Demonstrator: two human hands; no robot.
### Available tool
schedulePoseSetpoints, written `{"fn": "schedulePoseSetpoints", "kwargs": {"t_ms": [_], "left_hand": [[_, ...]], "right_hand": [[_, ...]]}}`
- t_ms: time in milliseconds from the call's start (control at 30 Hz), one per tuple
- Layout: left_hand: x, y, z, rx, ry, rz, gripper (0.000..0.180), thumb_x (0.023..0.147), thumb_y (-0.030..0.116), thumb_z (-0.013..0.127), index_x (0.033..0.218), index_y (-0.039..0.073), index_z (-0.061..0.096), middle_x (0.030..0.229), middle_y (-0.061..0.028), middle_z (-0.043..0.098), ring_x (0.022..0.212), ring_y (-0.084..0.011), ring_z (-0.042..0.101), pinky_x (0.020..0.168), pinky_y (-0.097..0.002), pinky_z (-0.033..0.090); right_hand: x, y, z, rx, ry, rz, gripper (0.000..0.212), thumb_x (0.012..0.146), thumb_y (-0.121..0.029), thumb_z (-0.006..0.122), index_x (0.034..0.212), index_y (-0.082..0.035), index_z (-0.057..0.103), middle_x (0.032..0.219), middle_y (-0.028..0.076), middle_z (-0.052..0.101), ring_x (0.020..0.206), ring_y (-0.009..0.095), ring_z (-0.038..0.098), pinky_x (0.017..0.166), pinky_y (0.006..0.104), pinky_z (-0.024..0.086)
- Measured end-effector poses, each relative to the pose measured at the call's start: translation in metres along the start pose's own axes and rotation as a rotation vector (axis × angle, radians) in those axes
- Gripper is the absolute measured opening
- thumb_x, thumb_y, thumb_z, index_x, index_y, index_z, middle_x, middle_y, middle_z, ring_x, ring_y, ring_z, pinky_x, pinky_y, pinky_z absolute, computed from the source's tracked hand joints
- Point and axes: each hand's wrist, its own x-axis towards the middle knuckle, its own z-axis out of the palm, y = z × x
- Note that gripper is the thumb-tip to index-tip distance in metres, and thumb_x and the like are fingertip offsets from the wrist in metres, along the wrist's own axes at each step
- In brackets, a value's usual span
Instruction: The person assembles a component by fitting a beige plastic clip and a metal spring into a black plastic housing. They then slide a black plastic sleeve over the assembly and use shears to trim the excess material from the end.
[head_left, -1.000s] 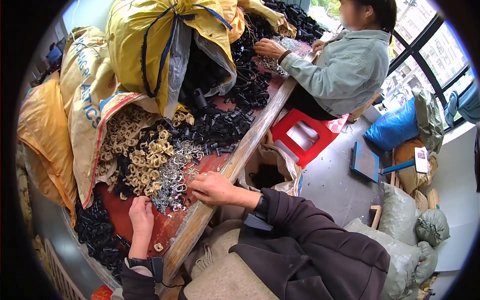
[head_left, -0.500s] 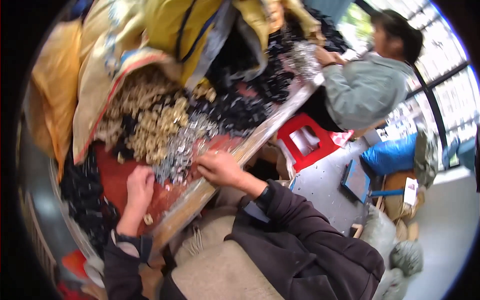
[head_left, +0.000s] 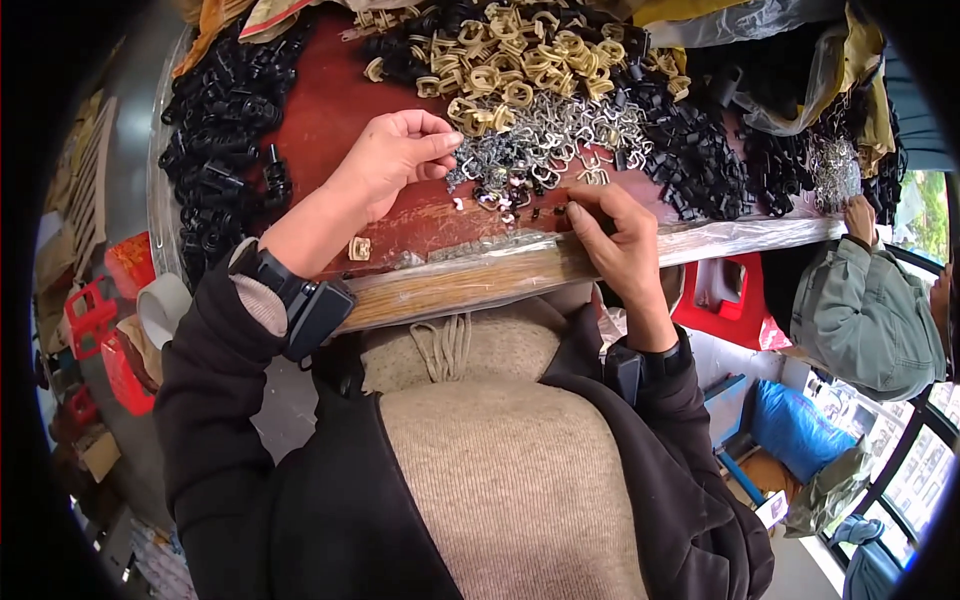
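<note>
Over the red tabletop (head_left: 335, 95), my left hand (head_left: 395, 160) is raised near a heap of small silver metal clips (head_left: 545, 135), thumb and forefinger brought together; anything between them is too small to make out. My right hand (head_left: 622, 238) is low at the table's near edge, its thumb and fingers pinched beside tiny dark bits (head_left: 537, 212). What it grips, if anything, is hidden. Behind the silver clips lie gold-beige plastic buckle-like pieces (head_left: 515, 60), and a single beige piece (head_left: 359, 248) rests near my left wrist.
Black plastic parts (head_left: 215, 165) are piled at the left, with more black parts (head_left: 700, 155) at the right. A wooden strip (head_left: 460, 283) edges the table. A co-worker (head_left: 865, 300) sits at the far right beside a red stool (head_left: 722, 300).
The view has swung, so the table now runs more level across it. My left hand has lifted from the tabletop toward the silver clips; my right hand stays near the edge.
</note>
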Motion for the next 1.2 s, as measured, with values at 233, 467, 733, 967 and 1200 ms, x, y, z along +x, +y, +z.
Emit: {"fn": "schedulePoseSetpoints", "kwargs": {"t_ms": [233,467,733,967,1200], "left_hand": [[-0.031,0.008,0.015,-0.14,-0.171,-0.111,0.014,0.078,0.015,0.064,0.078,0.004,0.056,0.068,-0.0003,0.056,0.063,-0.007,0.054,0.056,-0.0195,0.046],[-0.072,-0.012,0.026,-0.136,-0.284,-0.145,0.017,0.081,0.024,0.06,0.075,0.009,0.056,0.066,0.0031,0.054,0.059,-0.0052,0.052,0.049,-0.016,0.041],[-0.098,-0.024,0.025,-0.219,-0.225,-0.117,0.024,0.081,0.03,0.06,0.068,0.012,0.052,0.063,0.0051,0.051,0.055,-0.0038,0.046,0.048,-0.0163,0.035],[-0.098,-0.027,0.025,-0.212,-0.146,-0.104,0.024,0.083,0.029,0.058,0.068,0.012,0.051,0.063,0.0041,0.051,0.056,-0.0042,0.046,0.049,-0.0174,0.035],[-0.092,-0.013,-0.003,0.491,-0.008,0.396,0.018,0.082,0.02,0.058,0.075,0.003,0.056,0.063,0.002,0.052,0.059,-0.0072,0.05,0.053,-0.0195,0.04]], "right_hand": [[0.007,-0.036,0.017,0.128,-0.04,-0.128,0.015,0.078,-0.005,0.061,0.09,0.002,0.058,0.073,0.006,0.058,0.063,0.011,0.055,0.057,0.0232,0.044],[-0.006,-0.074,0.034,-0.059,-0.011,-0.426,0.011,0.074,-0.001,0.063,0.084,0.0,0.057,0.07,0.009,0.056,0.06,0.017,0.055,0.054,0.0245,0.043],[-0.019,-0.091,0.047,-0.063,0.004,-0.453,0.01,0.073,0.003,0.061,0.081,0.0,0.056,0.067,0.008,0.054,0.057,0.017,0.053,0.052,0.0251,0.042],[-0.018,-0.09,0.054,-0.067,-0.033,-0.418,0.01,0.073,0.004,0.06,0.08,0.0,0.055,0.065,0.006,0.053,0.055,0.015,0.051,0.051,0.0242,0.041],[-0.006,-0.076,0.055,-0.018,-0.085,-0.286,0.006,0.074,0.002,0.059,0.076,-0.001,0.054,0.064,0.005,0.052,0.054,0.013,0.049,0.05,0.0228,0.039]]}}
